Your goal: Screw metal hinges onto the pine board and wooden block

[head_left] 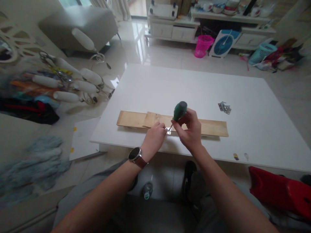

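Note:
A long wooden plank (213, 127) lies along the near side of the white table (191, 87), with a short wooden piece (152, 119) across it. My right hand (190, 129) grips a green-handled screwdriver (179, 111), tilted with its shaft pointing down at a small metal bracket (168, 131) on the plank's near edge. Beside that bracket, my left hand (156, 134) has its fingers pressed together; they appear to pinch the bracket's left end. The screwdriver's tip is too small to make out.
Several metal brackets and screws (224, 107) lie in a pile at the table's right. Two small items (236, 156) sit near its front edge. A bottle (147, 190) is on the floor between my feet, and a red object (279, 191) stands at the lower right.

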`<state>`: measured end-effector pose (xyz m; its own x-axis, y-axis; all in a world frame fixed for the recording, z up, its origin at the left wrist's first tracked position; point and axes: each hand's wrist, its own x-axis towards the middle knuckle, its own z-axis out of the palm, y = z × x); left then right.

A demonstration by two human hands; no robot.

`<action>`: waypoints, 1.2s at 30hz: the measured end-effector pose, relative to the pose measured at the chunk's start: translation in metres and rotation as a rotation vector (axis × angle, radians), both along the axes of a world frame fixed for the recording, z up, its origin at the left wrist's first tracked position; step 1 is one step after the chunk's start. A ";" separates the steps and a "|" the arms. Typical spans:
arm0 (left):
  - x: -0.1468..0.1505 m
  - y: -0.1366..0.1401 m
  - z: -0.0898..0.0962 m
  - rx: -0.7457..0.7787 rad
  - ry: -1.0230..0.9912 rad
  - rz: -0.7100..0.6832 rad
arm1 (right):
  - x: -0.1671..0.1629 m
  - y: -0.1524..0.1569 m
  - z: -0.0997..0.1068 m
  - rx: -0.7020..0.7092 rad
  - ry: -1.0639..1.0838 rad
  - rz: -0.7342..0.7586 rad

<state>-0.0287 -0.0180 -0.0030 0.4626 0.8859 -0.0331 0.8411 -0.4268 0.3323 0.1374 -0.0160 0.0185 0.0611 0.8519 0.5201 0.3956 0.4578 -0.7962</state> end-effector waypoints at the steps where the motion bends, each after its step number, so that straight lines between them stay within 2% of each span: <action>1: 0.000 0.000 0.000 0.008 0.002 -0.004 | 0.000 0.000 0.000 0.006 -0.009 -0.001; 7: -0.001 0.002 -0.004 0.075 0.011 -0.045 | 0.000 0.000 -0.002 -0.041 -0.007 -0.046; 14: -0.001 0.001 -0.004 0.085 0.004 -0.053 | 0.000 -0.002 -0.002 -0.066 0.032 0.012; 36: 0.002 0.000 0.001 0.002 -0.042 -0.008 | 0.001 -0.002 -0.003 -0.053 0.019 0.015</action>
<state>-0.0268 -0.0179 -0.0025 0.4704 0.8823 -0.0119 0.8232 -0.4340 0.3661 0.1386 -0.0177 0.0153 0.0573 0.8789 0.4735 0.3732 0.4210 -0.8267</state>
